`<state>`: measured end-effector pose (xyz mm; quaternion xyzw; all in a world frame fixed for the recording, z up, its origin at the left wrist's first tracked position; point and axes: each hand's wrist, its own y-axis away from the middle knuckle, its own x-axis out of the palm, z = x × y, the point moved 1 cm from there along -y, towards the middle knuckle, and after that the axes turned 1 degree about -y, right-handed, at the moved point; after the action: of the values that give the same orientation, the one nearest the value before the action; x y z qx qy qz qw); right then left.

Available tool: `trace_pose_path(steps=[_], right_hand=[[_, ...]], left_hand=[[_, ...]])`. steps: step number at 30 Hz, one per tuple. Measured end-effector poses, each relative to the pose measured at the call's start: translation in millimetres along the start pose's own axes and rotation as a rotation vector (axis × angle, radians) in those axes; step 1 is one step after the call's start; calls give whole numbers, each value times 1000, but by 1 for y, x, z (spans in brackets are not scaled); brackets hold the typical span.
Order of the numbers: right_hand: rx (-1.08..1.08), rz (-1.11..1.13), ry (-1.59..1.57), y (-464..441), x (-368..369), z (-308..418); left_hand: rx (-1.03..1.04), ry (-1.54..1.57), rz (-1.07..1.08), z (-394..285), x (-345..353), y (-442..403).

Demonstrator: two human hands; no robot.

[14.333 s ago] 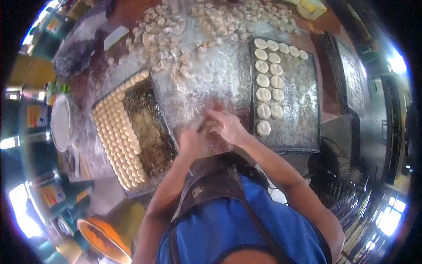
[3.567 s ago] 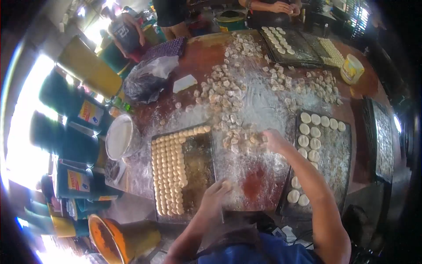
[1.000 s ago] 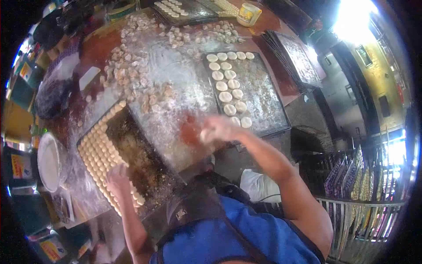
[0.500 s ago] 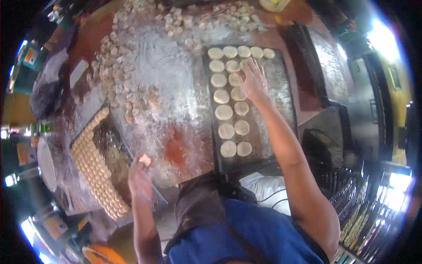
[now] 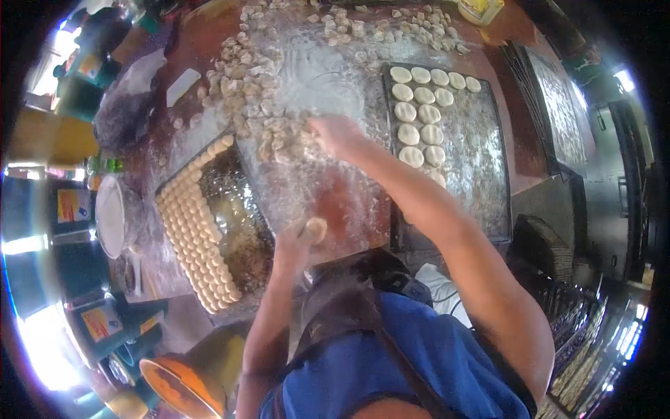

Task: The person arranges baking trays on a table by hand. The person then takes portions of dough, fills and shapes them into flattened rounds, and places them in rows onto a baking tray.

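My left hand (image 5: 296,241) is closed round a small pale dough piece (image 5: 317,229), near the table's front edge. My right hand (image 5: 340,137) is over the floured table, at the near edge of a heap of loose dough pieces (image 5: 279,143). Motion blurs its fingers, and I cannot make out whether they grip a piece. On the right, a dark baking tray (image 5: 474,174) bears flat dough rounds (image 5: 412,134) in rows along its far and left sides; my right forearm covers its near-left part. Left of my left hand, another tray (image 5: 241,209) holds tight rows of small dough balls (image 5: 195,230).
More dough pieces (image 5: 405,28) lie scattered at the back. A white scraper-like slab (image 5: 183,87) and a dark bag (image 5: 129,112) are at the far left. A round pale container (image 5: 112,216) stands left, an orange-rimmed bucket (image 5: 178,384) below. Stacked trays (image 5: 558,105) lean at the right.
My right hand has moved from the rounds on the right tray leftward to the loose dough pieces. My left hand still holds a dough piece. The view has shifted, so the table appears farther right.
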<state>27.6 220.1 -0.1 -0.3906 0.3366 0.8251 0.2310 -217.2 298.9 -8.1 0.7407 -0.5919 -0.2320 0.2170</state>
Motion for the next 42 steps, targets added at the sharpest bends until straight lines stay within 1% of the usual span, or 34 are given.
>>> trace_pose_path(steps=[2, 3, 4, 6, 8, 9, 10, 11, 12, 13, 14, 15, 16, 17, 18, 19, 20, 21, 22, 23, 25, 26, 27, 28, 29, 31, 32, 33, 35, 36, 38, 39, 41, 42], right_hand=[[-129, -432, -306, 59, -10, 27], [-127, -440, -293, 77, 5, 49], [-79, -365, -337, 96, 25, 72], [-27, -304, -358, 118, 60, 96], [-395, -512, -147, 128, 91, 103], [-397, -516, -123, 133, 90, 103], [-249, -403, -537, 141, 81, 107], [-79, -276, -952, 150, 78, 109], [-148, -126, -813, 146, 86, 99], [-136, -136, -806, 146, 91, 97], [-1, -179, -718, 146, 94, 91], [130, -218, -622, 146, 96, 85], [178, -315, -406, 151, 91, 97], [182, -313, -396, 155, 98, 103], [5, -504, -347, 161, 105, 111], [-175, -691, -299, 165, 111, 118], [-313, -769, -373, 163, 117, 120], [-314, -763, -375, 162, 115, 112], [-167, -623, -355, 158, 109, 100], [-25, -478, -330, 154, 104, 84], [-39, -402, -258, 141, 107, 47], [-6, -320, -381, 139, 106, 37], [32, -241, -515, 137, 108, 27], [-4, -159, -561, 154, 85, 41], [-16, -143, -576, 146, 86, 31], [-204, -359, -448, 147, 103, 9], [-207, -337, -472, 145, 113, -2], [-236, -364, -464, 139, 122, -11], [-297, -418, -443, 128, 129, -19], [-302, -398, -459, 125, 129, -24], [-462, -271, -479, 125, 116, -19], [-464, -255, -489, 121, 116, -20], [-425, -203, -214, 114, 115, -15], [-426, -203, -218, 114, 110, -11]], left_hand=[[-40, 266, -126, -14, -14, 8], [-30, 272, -116, -3, -24, 1], [53, 451, -122, 18, -31, -13], [105, 725, -141, 11, -38, -7], [155, 673, -50, 5, -54, 6], [202, 615, 19, 0, -61, 11], [140, 467, -37, -9, -69, 26], [145, 474, -24, -9, -71, 30], [197, 373, 95, -9, -69, 34], [253, 271, 215, -9, -67, 36], [256, 277, 231, -7, -67, 34], [327, 153, 220, -3, -66, 29], [394, 28, 205, 0, -65, 22], [459, -99, 185, -10, -64, 27], [383, -76, 54, -19, -62, 34], [381, -70, 51, -19, -58, 30], [308, 51, 4, -14, -54, 22], [235, 171, -44, -3, -47, 11], [558, -121, -104, 38, -35, -26], [698, -415, -148, 29, -24, -10], [591, -658, -187, 18, -3, 3], [567, -658, -204, 20, -1, -1], [706, -629, -202, 22, -6, -7], [851, -602, -197, 21, -9, -15], [832, -617, -208, 13, -8, -19], [687, -512, -216, 11, 1, -17], [338, -595, -136, 27, 13, -34], [315, -608, -150, 42, 18, -41], [616, -656, -432, 37, 23, -30], [527, -376, -391, 30, 18, -20], [504, -436, -378, 41, 10, -20], [517, -490, -366, 45, 6, -23], [511, -560, -375, 37, 16, -21], [500, -558, -386, 26, 21, -16]])
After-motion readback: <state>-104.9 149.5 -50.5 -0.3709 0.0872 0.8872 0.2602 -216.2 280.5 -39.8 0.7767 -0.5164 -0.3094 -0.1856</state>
